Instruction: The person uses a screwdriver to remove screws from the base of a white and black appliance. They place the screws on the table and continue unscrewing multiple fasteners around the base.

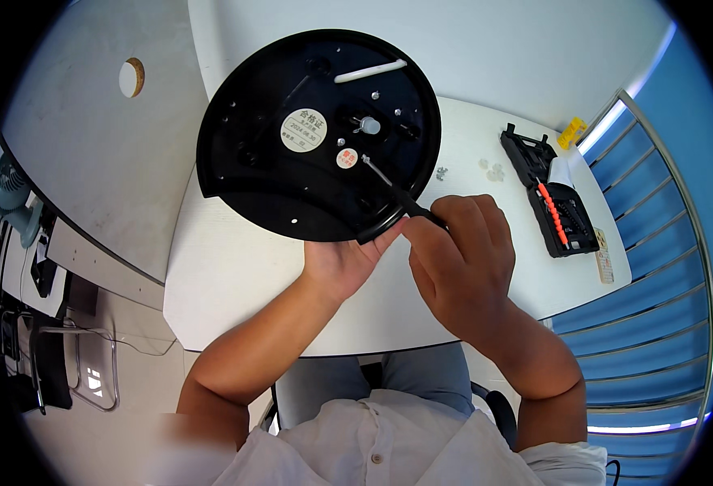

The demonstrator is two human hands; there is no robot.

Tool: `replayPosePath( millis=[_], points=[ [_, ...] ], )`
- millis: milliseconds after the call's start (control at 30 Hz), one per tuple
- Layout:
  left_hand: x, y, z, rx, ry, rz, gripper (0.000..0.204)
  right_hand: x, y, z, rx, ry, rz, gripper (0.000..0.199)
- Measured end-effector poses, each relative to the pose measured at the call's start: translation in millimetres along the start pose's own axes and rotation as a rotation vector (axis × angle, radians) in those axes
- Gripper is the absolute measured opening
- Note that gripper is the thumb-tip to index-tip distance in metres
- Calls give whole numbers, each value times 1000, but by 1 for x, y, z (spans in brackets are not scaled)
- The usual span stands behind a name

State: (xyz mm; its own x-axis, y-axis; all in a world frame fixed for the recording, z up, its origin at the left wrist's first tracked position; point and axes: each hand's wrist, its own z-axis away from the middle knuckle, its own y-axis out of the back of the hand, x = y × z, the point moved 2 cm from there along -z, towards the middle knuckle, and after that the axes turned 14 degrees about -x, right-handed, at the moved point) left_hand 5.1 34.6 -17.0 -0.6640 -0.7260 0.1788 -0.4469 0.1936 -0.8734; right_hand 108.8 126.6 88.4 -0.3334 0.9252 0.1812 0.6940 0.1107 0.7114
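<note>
The step looks like screwdriver turning: the right hand (466,259) has its grip pinched on one thin screwdriver with a black handle and silver metal shaft (416,209), while the left hand (344,266) props one shiny black round plate (271,190) over the white table's (385,324) left half, its fingers too hidden to tell how that grip closes. The next move seems to need a straight tip and a steady push. I count one open black plastic tool case (544,220) near the table's right edge, but the tiny silver metal bits (441,173) on the table are too small to count.
</note>
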Motion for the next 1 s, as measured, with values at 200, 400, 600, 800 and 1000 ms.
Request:
replayPosePath(
  millis=[200,400,600,800,1000],
  points=[
    [0,-1,-1,25,-7,-4,56,7,3,-6,-23,87,66,25],
    [0,-4,-2,-40,-11,21,55,13,7,-12,-49,201,-12,26],
    [3,-4,0,37,10,-46,56,25,10,-19,-76,192,-69,27],
    [2,-18,-6,153,-1,-157,58,39,18,-41,22,263,3,29],
    [9,-13,-6,45,10,-78,61,36,29,-63,-83,210,-102,21]
  ],
)
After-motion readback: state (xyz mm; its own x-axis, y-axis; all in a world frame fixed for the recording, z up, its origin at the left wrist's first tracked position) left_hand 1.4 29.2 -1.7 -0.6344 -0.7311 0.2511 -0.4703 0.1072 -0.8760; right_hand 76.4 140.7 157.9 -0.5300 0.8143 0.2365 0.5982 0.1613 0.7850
